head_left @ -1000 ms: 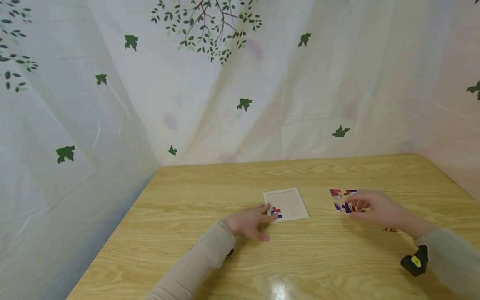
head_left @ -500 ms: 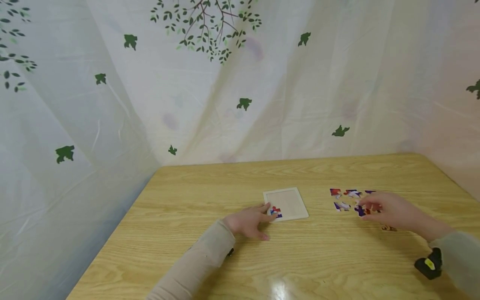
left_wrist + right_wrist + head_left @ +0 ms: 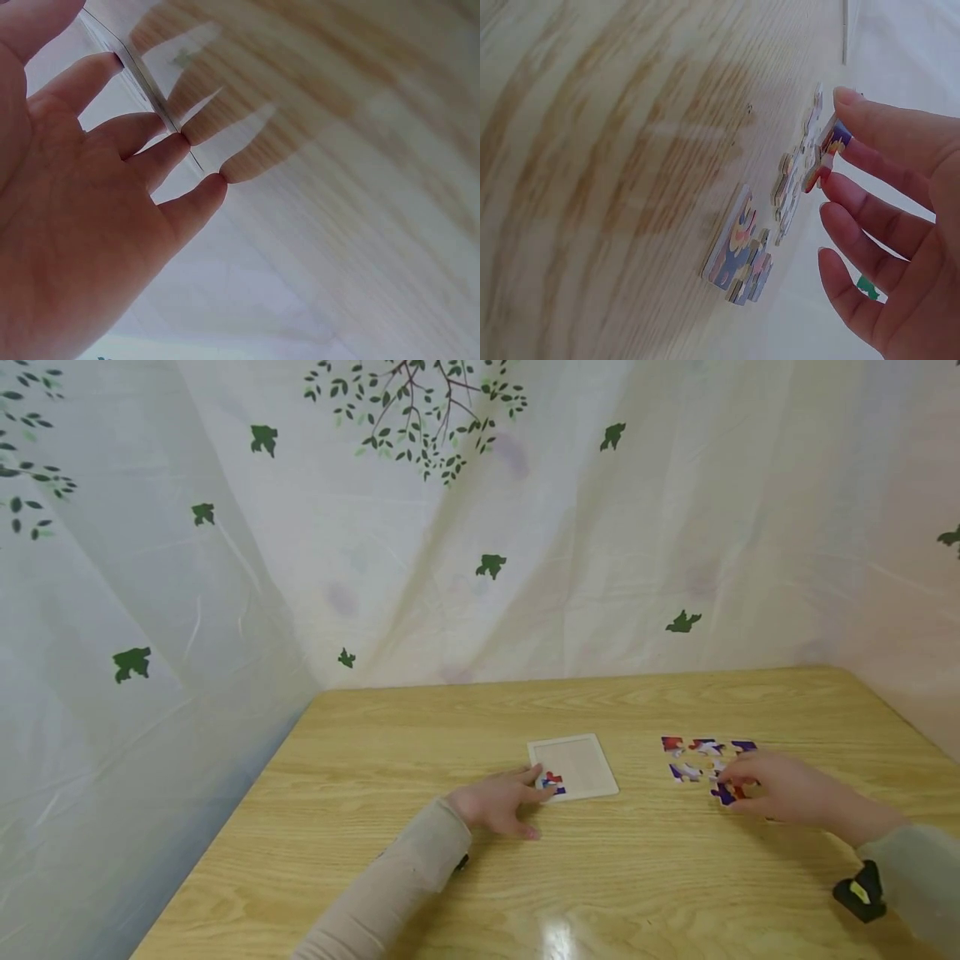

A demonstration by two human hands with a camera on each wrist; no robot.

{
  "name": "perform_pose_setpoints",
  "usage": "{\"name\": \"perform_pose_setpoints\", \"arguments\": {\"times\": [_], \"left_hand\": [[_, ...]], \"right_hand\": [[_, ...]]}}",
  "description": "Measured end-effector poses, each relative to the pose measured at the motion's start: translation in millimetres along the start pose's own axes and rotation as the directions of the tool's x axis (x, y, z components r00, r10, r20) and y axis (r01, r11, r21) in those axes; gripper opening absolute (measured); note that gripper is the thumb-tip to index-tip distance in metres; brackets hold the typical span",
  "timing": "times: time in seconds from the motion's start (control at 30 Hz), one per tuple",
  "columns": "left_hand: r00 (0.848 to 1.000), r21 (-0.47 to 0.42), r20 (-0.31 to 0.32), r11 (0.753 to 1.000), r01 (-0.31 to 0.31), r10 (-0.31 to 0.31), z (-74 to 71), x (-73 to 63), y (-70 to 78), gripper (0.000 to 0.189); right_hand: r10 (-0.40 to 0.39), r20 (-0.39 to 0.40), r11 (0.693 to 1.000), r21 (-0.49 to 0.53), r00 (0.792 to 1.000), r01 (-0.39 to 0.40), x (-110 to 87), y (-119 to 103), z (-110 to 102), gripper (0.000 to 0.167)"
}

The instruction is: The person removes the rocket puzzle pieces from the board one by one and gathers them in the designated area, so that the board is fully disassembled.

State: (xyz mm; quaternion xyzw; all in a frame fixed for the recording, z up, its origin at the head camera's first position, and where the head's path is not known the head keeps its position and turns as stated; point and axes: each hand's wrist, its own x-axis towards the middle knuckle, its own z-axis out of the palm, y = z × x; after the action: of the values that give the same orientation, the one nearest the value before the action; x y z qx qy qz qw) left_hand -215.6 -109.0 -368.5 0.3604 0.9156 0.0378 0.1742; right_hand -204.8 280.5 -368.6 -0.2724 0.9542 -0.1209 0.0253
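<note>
My left hand [image 3: 498, 806] rests with spread fingers at the near left corner of a pale square puzzle tray [image 3: 581, 760]. In the left wrist view, its fingertips [image 3: 172, 139] touch the tray edge and the table. A red, white and blue jigsaw piece [image 3: 553, 785] sits in that corner of the tray. To the right, my right hand [image 3: 791, 789] pinches a purple and red jigsaw piece [image 3: 829, 154] between thumb and fingers, just above the table. Loose jigsaw pieces [image 3: 672, 745] lie beside and beyond this hand, some partly hidden by it.
In the right wrist view, several more jigsaw pieces [image 3: 735, 244] lie close together on the wooden table [image 3: 420, 735]. A white curtain [image 3: 420, 568] with printed leaves and birds hangs behind the table and at both sides.
My right hand has moved right, then slightly nearer, carrying the pinched jigsaw piece and uncovering loose pieces behind it. My left hand and the tray have stayed in place.
</note>
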Motion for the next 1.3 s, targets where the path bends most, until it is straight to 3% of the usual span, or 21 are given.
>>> {"name": "perform_pose_setpoints", "arguments": {"times": [0.47, 0.73, 1.3], "left_hand": [[1.000, -0.006, 0.014, 1.000, 0.008, -0.007, 0.9, 0.9, -0.6, 0.069], [0.999, -0.014, 0.019, 1.000, 0.026, -0.026, 1.0, 0.5, 0.9, 0.070], [1.000, -0.038, 0.017, 0.999, 0.017, -0.017, -0.8, -0.6, 2.2, 0.070]], "right_hand": [[-0.019, 0.068, 0.999, 0.045, 0.997, 0.016, -0.5, 3.7, 5.7, 0.032], [-0.083, 0.070, 0.996, 0.032, 0.994, 0.081, -1.9, 5.3, 9.5, 0.027], [-0.035, 0.093, 0.999, 0.020, 0.995, 0.033, -0.5, 3.9, 9.8, 0.030]]}}
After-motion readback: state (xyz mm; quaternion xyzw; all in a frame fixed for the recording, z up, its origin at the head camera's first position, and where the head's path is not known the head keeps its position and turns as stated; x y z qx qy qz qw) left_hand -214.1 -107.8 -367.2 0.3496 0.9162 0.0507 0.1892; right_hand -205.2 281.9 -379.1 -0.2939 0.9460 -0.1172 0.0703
